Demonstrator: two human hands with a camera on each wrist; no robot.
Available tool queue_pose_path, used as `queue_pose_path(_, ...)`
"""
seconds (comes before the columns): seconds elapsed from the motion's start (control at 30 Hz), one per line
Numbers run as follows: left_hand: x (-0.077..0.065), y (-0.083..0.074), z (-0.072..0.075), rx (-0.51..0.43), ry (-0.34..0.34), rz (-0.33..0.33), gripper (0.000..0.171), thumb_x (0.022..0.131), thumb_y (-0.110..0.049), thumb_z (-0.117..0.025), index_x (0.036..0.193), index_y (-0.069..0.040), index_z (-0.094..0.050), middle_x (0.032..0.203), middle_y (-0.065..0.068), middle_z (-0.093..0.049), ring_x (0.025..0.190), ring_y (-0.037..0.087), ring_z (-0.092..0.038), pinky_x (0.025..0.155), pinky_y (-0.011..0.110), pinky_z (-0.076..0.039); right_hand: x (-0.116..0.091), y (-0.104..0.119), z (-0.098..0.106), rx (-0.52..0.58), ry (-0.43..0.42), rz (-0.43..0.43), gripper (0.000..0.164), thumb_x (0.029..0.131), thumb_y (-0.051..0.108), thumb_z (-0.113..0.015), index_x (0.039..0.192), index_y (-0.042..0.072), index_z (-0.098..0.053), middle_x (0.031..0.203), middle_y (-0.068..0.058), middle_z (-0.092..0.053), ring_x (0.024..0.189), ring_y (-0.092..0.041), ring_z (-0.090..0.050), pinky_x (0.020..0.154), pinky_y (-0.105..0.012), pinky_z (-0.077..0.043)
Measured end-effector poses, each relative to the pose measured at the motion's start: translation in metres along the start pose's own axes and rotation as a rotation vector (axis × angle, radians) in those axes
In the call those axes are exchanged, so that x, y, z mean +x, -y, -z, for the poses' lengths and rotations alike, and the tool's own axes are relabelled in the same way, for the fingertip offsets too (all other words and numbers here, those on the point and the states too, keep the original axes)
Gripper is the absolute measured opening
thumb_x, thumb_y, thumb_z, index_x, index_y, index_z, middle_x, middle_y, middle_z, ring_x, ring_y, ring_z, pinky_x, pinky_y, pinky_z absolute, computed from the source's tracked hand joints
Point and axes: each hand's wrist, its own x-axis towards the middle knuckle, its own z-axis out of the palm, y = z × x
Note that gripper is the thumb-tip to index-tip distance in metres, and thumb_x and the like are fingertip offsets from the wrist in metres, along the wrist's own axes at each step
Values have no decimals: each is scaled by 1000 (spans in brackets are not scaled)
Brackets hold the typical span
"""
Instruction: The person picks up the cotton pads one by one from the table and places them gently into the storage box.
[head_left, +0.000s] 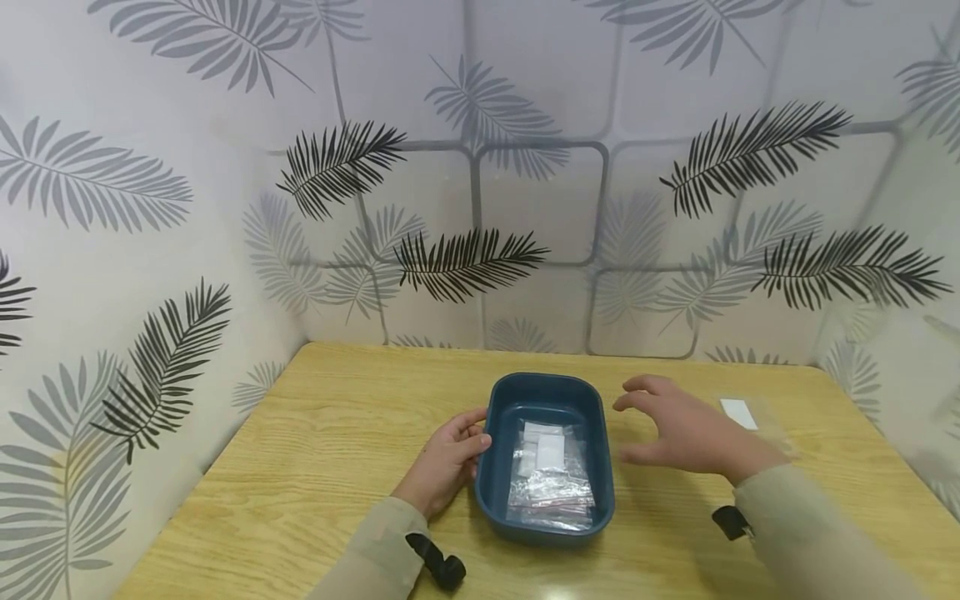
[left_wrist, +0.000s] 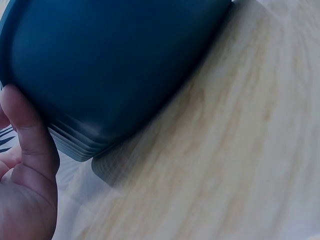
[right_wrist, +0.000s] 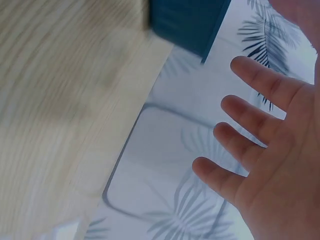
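A dark blue plastic bin with rounded corners stands on the wooden table. In it lie several clear zip bags with white labels, overlapping one another. My left hand holds the bin at its left side, thumb and fingers against the wall near the rim. In the left wrist view the thumb lies at the bin's edge, beside the blue outer wall. Apart from the bin, on its right, hovers my right hand, fingers spread and holding nothing. Its palm and separate fingers show in the right wrist view.
Another clear bag with a white label lies on the table behind the right hand. A wall with a leaf pattern rises along the table's far edge. Black straps hang at both wrists.
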Motion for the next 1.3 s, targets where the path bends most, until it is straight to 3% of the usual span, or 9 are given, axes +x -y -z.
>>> queue_pose_path(0.4, 1, 1, 2, -7, -10, -2, 53, 101, -2, -57, 151, 1, -40, 102, 5, -55, 68, 12, -52, 55, 22, -45, -42, -39, 4, -9, -16, -30, 59, 81, 40, -84, 130, 13, -65, 140, -23, -50, 127, -48, -46, 98, -64, -42)
queue_pose_path(0.7, -1, -1, 2, 2, -14, -6, 53, 102, -2, -55, 152, 1, -39, 103, 6, -54, 69, 11, -52, 56, 22, -45, -66, -64, 3, -24, 4, -67, 64, 80, 46, -84, 131, 14, -65, 141, -24, -48, 127, -50, -44, 95, -65, -43)
queue_pose_path(1.07, 0, -1, 2, 15, -14, -4, 51, 102, -3, -56, 152, -3, -42, 106, 9, -55, 71, 13, -53, 57, 22, -45, -98, -94, 5, -6, 39, -124, 59, 80, 43, -84, 127, 12, -67, 137, -28, -48, 123, -54, -44, 89, -66, -45)
queue_pose_path(1.3, 0, 1, 1, 11, -1, -9, 51, 102, -3, -55, 151, -1, -42, 106, 9, -55, 73, 13, -55, 58, 23, -46, -120, -111, 2, -71, 50, -160, 60, 77, 44, -86, 125, 14, -69, 133, -31, -50, 116, -55, -49, 85, -66, -46)
